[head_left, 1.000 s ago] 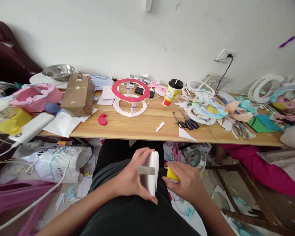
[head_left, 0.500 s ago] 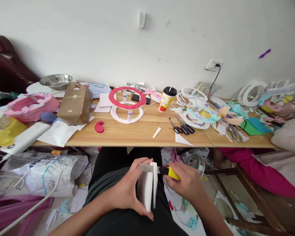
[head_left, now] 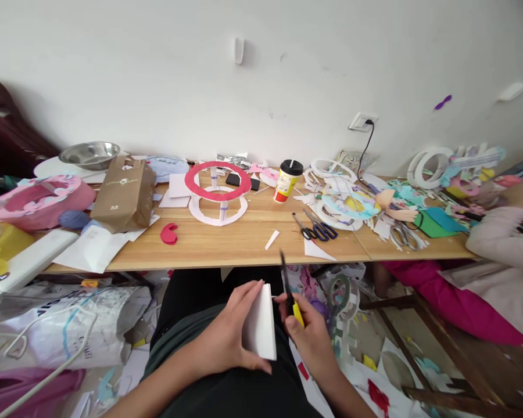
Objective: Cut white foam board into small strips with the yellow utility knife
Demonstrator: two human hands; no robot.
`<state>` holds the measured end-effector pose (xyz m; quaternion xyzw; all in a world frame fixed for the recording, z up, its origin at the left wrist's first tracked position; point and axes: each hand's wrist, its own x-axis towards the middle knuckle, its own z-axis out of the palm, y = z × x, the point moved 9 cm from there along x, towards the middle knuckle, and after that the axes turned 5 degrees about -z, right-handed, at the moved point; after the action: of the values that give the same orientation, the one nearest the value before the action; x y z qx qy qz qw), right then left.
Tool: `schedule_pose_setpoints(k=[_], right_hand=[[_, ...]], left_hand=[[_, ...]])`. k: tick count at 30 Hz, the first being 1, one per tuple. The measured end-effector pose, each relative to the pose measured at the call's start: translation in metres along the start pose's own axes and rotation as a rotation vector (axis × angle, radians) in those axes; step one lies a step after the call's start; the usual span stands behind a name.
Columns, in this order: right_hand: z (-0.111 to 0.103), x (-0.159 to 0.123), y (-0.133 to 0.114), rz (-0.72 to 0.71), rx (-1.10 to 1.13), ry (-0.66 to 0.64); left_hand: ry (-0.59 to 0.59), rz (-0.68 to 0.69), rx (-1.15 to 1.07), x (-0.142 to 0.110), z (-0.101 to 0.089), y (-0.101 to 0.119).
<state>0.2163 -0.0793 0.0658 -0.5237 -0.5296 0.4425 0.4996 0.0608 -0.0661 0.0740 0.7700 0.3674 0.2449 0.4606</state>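
My left hand is closed round a thick white foam board piece, held upright over my lap. My right hand grips a yellow-handled utility knife just right of the foam; its blade points up and away, clear of the foam. Both hands are below the front edge of the wooden table.
On the table stand a red-and-white ring stand, a brown paper bag, a yellow cup with a black lid, scissors and foam scraps. Another person's pale sleeve rests at the right. Bags and offcuts litter the floor.
The knife blade, earlier lying across the foam's top, has swung up and out of it. The thin strip at the foam's right side is no longer there. The camera has tilted up slightly.
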Motion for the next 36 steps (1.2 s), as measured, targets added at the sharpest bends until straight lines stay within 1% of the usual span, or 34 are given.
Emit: schedule_pose_setpoints(k=[2, 5, 7, 9, 12, 16, 18, 19, 20, 22, 24, 26, 28, 30, 33, 36], right_hand=[[0.012, 0.000, 0.000, 0.096, 0.010, -0.033], [0.019, 0.002, 0.009, 0.262, 0.046, -0.007], [0.025, 0.003, 0.019, 0.364, 0.173, -0.003], [0.035, 0.002, 0.027, 0.429, 0.333, -0.012], [0.043, 0.002, 0.030, 0.442, 0.465, -0.007], [0.046, 0.009, 0.031, 0.408, 0.484, 0.009], [0.046, 0.013, 0.032, 0.367, 0.463, 0.022], [0.043, 0.015, 0.032, 0.328, 0.437, 0.038], [0.040, 0.016, 0.031, 0.276, 0.395, 0.055], [0.031, 0.015, 0.026, 0.129, 0.241, 0.073], [0.025, 0.010, 0.011, -0.072, 0.002, 0.020], [0.027, 0.001, -0.007, -0.268, -0.250, -0.098], [0.030, -0.007, -0.020, -0.370, -0.455, -0.198], [0.030, -0.009, -0.030, -0.397, -0.605, -0.252], [0.030, -0.008, -0.046, -0.452, -0.734, -0.292], [0.032, -0.006, -0.057, -0.504, -0.818, -0.332]], left_hand=[[0.045, 0.040, 0.137, 0.002, -0.003, 0.004], [0.102, 0.103, 0.266, 0.003, -0.008, 0.011], [0.120, 0.097, 0.256, 0.004, -0.012, 0.012], [0.129, 0.072, 0.196, 0.005, -0.015, 0.011], [0.132, 0.049, 0.120, 0.003, -0.018, 0.010], [0.089, 0.048, 0.062, 0.001, -0.017, 0.009], [0.103, 0.052, -0.052, 0.000, -0.020, 0.009], [0.123, 0.050, -0.162, 0.000, -0.023, 0.008], [0.149, 0.043, -0.312, 0.001, -0.026, 0.006], [0.204, 0.003, -0.690, 0.001, -0.032, -0.002], [0.212, -0.077, -1.039, 0.002, -0.031, -0.011], [0.168, -0.158, -1.241, 0.002, -0.024, -0.017], [0.107, -0.209, -1.323, 0.001, -0.018, -0.020], [0.082, -0.230, -1.348, -0.001, -0.015, -0.024], [0.108, -0.234, -1.320, -0.002, -0.014, -0.031], [0.152, -0.197, -1.246, -0.003, -0.019, -0.031]])
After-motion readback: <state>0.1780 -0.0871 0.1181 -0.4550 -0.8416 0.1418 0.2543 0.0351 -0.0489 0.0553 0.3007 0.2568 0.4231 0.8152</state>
